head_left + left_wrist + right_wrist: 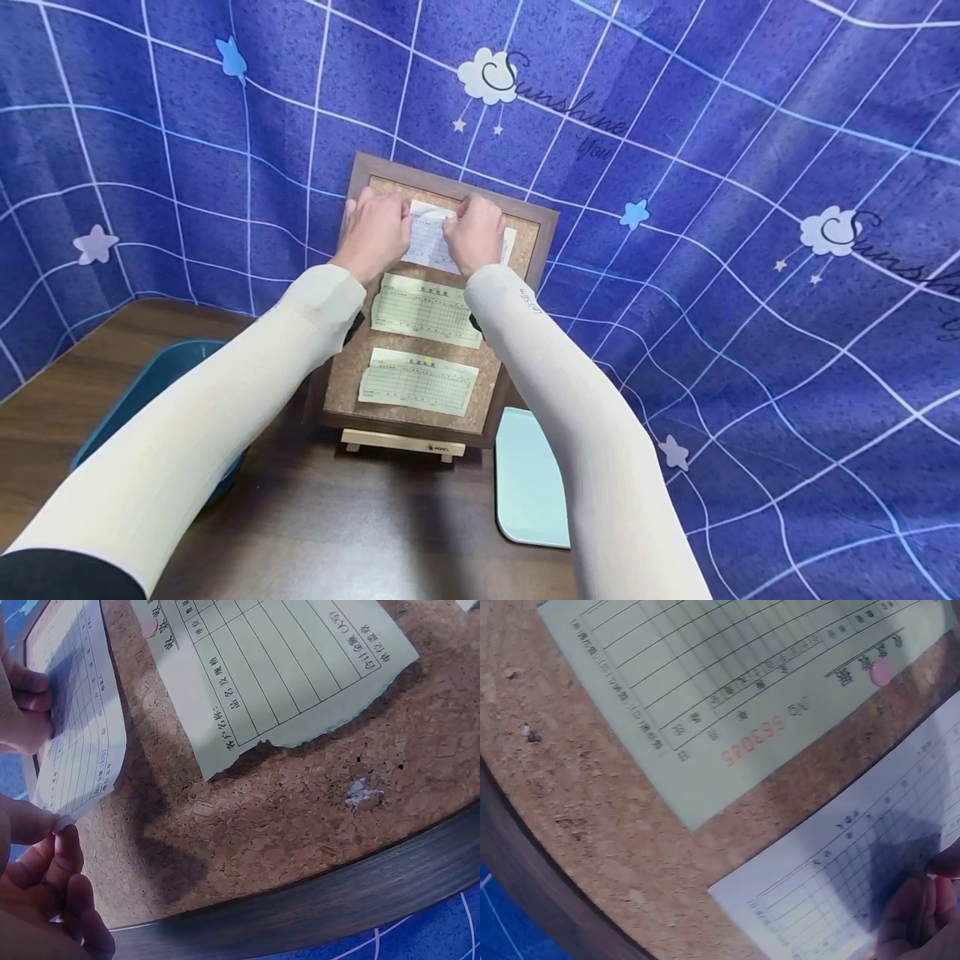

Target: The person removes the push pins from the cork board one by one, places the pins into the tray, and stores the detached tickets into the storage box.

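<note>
A framed corkboard (489, 379) leans upright with paper slips on it. My left hand (378, 233) pinches the lower left corner of a white printed slip (82, 742) near the board's top, and that corner stands off the cork. My right hand (478, 233) is on the same slip's middle, thumb and forefinger together on a small pale thing mostly hidden by the fingers (904, 919). Below it hangs a greenish receipt slip (427, 310) with a pink tack (881, 673). Lower still is another greenish slip (418, 382) with a yellow tack (427, 360).
The board stands on a light wooden easel (405, 442) on a brown table (337, 517). To its right lies a pale mint tray (528, 475). A teal bin (142, 383) stands left, partly behind my left arm. A blue patterned curtain (675, 100) hangs behind.
</note>
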Tool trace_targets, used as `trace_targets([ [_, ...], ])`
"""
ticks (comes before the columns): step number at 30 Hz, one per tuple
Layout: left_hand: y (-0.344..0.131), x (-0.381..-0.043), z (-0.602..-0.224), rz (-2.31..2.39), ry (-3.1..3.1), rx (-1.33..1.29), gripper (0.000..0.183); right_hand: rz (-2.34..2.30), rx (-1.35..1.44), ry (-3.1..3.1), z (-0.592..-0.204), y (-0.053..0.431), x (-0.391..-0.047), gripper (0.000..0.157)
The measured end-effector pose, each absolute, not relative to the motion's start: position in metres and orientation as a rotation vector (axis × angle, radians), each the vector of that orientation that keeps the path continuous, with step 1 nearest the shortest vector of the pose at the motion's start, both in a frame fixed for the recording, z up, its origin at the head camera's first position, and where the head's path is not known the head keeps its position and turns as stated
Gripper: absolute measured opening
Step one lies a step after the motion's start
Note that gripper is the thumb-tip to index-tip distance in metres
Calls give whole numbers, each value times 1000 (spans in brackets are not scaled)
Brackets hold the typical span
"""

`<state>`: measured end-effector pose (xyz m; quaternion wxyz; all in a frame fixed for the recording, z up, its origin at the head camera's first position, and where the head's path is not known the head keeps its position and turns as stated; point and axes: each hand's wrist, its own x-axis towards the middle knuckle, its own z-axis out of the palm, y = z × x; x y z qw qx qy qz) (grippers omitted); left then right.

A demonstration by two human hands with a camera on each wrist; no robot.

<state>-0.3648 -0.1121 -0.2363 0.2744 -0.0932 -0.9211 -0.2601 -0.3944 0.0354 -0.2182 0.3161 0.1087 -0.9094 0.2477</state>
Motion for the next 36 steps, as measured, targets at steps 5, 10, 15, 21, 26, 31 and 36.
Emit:
trace_targets([
  [5, -111, -365, -235, -724, -2469, -256, 18, 665, 376, -2348, -223, 44, -398, 5],
  [10, -111, -364, -236, -740, -2476, -274, 17, 669, 463, -2298, -228, 51, -401, 6],
  [15, -112, -363, -237, -751, -2457, -261, 15, 681, 536, -2269, -231, 56, -402, 5],
  [21, -115, -364, -239, -759, -2415, -231, 12, 724, 581, -2256, -233, 66, -402, 5],
  [26, -119, -363, -238, -760, -2415, -212, 13, 757, 588, -2243, -232, 74, -399, 6],
  [31, -124, -361, -236, -762, -2409, -199, 13, 737, 597, -2234, -231, 81, -397, 6],
  [36, -129, -358, -232, -756, -2386, -197, 11, 740, 602, -2230, -229, 87, -395, 6],
])
